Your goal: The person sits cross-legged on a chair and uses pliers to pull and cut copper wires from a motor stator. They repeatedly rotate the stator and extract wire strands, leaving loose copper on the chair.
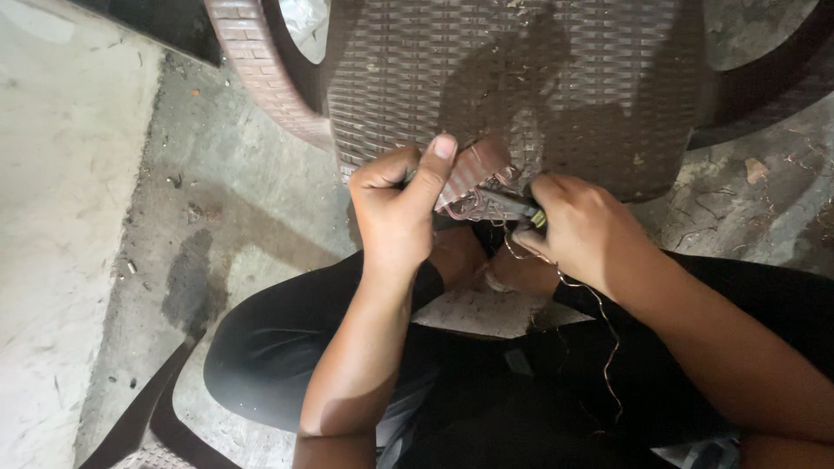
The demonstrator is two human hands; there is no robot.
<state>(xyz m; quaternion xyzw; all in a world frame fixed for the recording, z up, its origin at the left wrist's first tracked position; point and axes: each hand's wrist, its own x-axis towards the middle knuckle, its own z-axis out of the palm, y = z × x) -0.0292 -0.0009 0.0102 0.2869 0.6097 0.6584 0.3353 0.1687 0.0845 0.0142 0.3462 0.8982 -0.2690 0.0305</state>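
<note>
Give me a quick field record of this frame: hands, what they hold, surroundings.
left hand: fist closed on a ribbed reddish-brown part, thumb up
right hand: grip closed on a dark tool whose tip is at the part
wire: thin coppery strands trailing from the part over the lap
chair: brown woven-pattern plastic seat, just beyond the hands
floor: bare concrete, dusty
posture: seated, dark trousers

Both hands are up close together, the left hand in a tight fist, the right hand curled shut.
</note>
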